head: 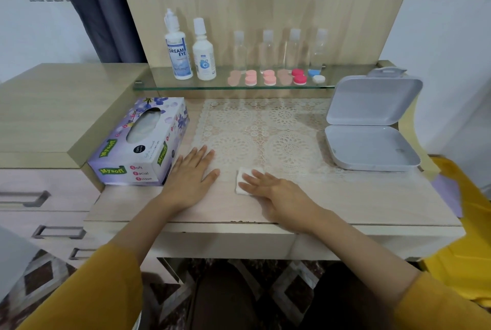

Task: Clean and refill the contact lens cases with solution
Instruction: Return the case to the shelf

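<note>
Head view: our left hand [192, 174] flat on desk [345, 196], right hand [276, 194] flat on pad [242, 179]. Cases [268, 77] at 12 o'clock; we judge nothing begun.

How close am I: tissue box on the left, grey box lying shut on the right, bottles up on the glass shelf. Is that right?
Not quite. The head view shows the grey box open, its lid tipped back. The rest holds: the tissue box is on the left, the grey box on the right, and the bottles stand on the glass shelf.

Two solution bottles [178, 56], four clear bottles [266, 50], six lens cases [251, 78]
</note>
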{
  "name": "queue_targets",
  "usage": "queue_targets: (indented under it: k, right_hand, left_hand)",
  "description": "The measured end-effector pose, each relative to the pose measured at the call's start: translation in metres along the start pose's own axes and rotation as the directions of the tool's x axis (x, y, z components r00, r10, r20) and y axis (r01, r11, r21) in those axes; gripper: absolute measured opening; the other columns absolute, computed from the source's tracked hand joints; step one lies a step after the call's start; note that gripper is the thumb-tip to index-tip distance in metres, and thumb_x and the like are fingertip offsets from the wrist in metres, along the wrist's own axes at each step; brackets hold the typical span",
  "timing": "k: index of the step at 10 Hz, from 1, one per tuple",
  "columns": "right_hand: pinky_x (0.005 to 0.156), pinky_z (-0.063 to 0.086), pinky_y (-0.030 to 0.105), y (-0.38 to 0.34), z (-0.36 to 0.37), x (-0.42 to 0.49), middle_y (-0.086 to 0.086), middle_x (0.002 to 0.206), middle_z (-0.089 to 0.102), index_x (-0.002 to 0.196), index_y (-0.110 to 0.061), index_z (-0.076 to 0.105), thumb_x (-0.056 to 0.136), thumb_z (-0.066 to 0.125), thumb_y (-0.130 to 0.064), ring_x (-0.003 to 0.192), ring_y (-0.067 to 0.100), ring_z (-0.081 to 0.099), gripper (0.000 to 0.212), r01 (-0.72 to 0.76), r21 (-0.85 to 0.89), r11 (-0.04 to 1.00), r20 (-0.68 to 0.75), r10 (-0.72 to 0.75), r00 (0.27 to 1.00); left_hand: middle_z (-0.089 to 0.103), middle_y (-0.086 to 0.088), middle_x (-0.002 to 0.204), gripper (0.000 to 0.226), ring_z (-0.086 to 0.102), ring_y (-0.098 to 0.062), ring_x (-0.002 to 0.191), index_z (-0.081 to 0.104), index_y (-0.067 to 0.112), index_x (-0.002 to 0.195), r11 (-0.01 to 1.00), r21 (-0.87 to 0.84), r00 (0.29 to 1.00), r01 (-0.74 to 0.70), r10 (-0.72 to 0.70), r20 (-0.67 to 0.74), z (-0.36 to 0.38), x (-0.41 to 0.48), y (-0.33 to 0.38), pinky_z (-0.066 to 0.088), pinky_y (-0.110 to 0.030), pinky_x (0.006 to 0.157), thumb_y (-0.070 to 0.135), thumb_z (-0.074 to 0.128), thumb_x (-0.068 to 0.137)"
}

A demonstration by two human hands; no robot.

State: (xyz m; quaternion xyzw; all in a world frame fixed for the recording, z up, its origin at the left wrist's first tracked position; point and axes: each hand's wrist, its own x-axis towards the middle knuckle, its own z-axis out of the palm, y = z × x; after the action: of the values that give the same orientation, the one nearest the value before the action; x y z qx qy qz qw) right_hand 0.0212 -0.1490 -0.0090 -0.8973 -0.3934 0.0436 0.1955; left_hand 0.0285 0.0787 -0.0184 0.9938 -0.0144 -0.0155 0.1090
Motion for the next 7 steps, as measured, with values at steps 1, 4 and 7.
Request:
queue_targets:
  k: [1,4,7]
  right_hand:
    - [0.115,0.014,0.023,0.007,-0.011,-0.028,-0.013,0.149,0.022,0.142,-0.025,0.032,0.095,0.030,-0.016,0.137,-0.001,0.008,0.048,-0.024,0.008,1.000,0.030,0.024,0.999]
    - [0.115,0.017,0.030,0.036,-0.032,-0.039,-0.006,0.150,0.026,0.142,-0.019,0.033,0.093,0.043,-0.013,0.140,0.009,0.021,0.050,-0.219,-0.129,0.967,-0.044,0.215,0.976]
    - [0.098,0.044,0.043,0.033,-0.012,-0.033,0.004,0.123,0.060,0.114,-0.018,0.066,0.088,0.043,-0.023,0.117,0.022,0.055,0.035,0.001,-0.055,0.998,-0.226,-0.014,0.974]
  left_hand:
    - [-0.003,0.005,0.156,0.056,-0.006,-0.011,0.143,0.006,0.025,0.147,1.000,-0.006,1.000,-0.006,0.006,-0.005,0.001,0.000,-0.001,-0.005,-0.033,0.116,0.044,0.023,0.098]
    - [-0.003,0.006,0.156,0.056,-0.006,-0.010,0.143,0.006,0.025,0.147,1.000,-0.003,1.000,-0.012,0.012,-0.014,0.002,0.001,-0.003,-0.004,-0.033,0.116,0.044,0.022,0.098]
    - [-0.002,0.006,0.156,0.056,-0.005,-0.010,0.143,0.007,0.025,0.147,1.000,-0.012,1.000,-0.013,0.013,-0.025,0.002,0.001,-0.003,-0.004,-0.033,0.115,0.044,0.024,0.097]
